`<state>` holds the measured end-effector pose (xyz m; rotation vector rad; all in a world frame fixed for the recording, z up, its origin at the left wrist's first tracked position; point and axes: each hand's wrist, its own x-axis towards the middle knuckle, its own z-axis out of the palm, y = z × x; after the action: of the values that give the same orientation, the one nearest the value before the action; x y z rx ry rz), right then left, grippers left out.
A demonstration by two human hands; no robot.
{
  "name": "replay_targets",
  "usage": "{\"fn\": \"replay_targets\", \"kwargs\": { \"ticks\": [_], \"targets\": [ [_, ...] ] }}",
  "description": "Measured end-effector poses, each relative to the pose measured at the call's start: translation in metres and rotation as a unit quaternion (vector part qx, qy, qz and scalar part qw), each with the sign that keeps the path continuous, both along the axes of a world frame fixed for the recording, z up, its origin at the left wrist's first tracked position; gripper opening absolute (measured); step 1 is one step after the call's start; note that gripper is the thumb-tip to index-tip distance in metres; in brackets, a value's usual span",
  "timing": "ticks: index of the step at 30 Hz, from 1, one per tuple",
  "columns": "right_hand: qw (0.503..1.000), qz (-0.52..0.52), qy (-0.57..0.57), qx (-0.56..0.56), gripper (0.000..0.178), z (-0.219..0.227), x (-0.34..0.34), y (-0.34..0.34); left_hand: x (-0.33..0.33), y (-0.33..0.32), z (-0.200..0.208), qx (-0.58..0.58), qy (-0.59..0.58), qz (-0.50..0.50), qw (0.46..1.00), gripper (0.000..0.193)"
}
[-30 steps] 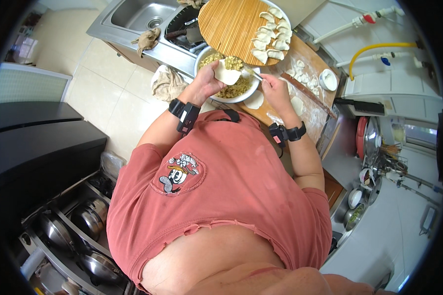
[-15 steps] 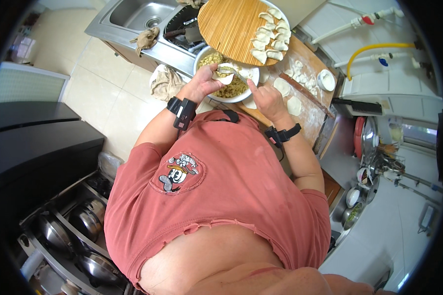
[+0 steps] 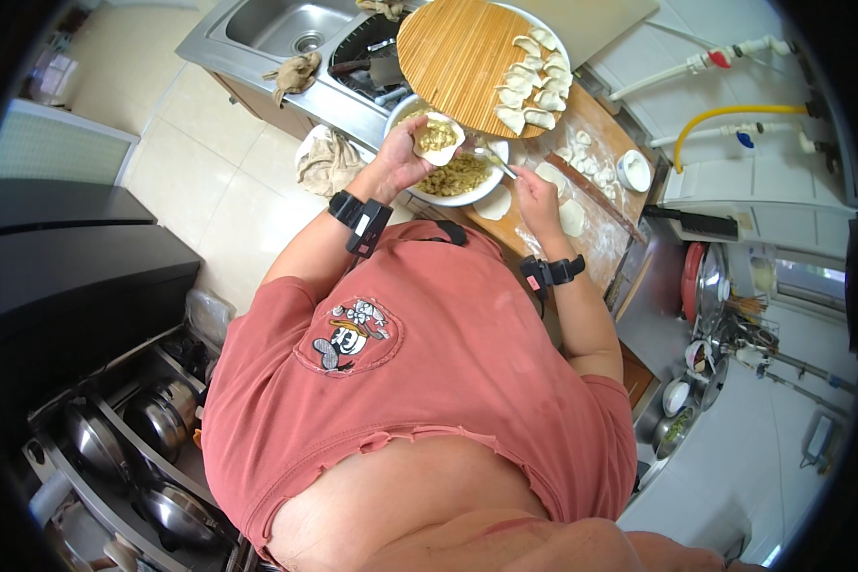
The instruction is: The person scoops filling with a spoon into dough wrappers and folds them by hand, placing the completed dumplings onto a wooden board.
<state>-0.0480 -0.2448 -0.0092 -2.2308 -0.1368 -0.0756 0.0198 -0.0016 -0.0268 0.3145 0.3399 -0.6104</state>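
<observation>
My left hand (image 3: 402, 164) is closed round the edge of a round dumpling wrapper (image 3: 456, 151), holding it cupped. A mound of yellow-green filling (image 3: 436, 136) sits on the wrapper. My right hand (image 3: 541, 200) grips a metal spoon (image 3: 507, 169), its bowl end pointing left, apart from the wrapper. Beneath both is a white bowl (image 3: 456, 201) of chopped filling (image 3: 455, 177). Beyond it, a round bamboo tray (image 3: 453, 67) carries several folded dumplings (image 3: 536, 88) on its right side. Flat wrappers (image 3: 572, 217) lie beside my right hand.
A floured wooden board (image 3: 601, 243) holds a rolling pin (image 3: 593, 194), small dough pieces (image 3: 596, 167) and a small white bowl (image 3: 633, 172). A black-handled knife (image 3: 691, 221) lies to its right. The steel sink (image 3: 276, 27) stands at the far left, with a cloth (image 3: 294, 74) on its edge.
My left hand has turned the wrapper up, so the filling on it now shows. My right hand has drawn the spoon away from the wrapper, toward the right and nearer me.
</observation>
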Motion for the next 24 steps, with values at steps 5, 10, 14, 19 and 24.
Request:
{"fn": "replay_targets", "kwargs": {
  "ticks": [5,10,14,19,24],
  "targets": [
    [0.996,-0.014,0.068,-0.055,0.027,-0.033,0.013,0.000,-0.004,-0.002,0.008,0.034,-0.014,0.008,0.999,0.030],
    [0.944,0.040,-0.001,-0.328,0.021,-0.011,0.020,0.009,-0.009,-0.005,0.008,0.045,-0.014,0.008,0.999,0.033],
    [0.941,0.018,-0.252,-0.225,0.013,0.036,0.025,0.033,-0.013,-0.007,0.019,0.043,-0.043,-0.009,0.998,0.034],
    [0.948,0.053,-0.304,-0.078,0.012,0.051,0.032,0.068,-0.017,-0.013,0.033,0.047,-0.049,-0.034,0.997,0.032],
    [0.937,0.099,-0.311,-0.124,0.010,0.048,0.032,0.077,-0.020,-0.018,0.024,0.074,-0.066,-0.027,0.995,0.033]
  ]
}}
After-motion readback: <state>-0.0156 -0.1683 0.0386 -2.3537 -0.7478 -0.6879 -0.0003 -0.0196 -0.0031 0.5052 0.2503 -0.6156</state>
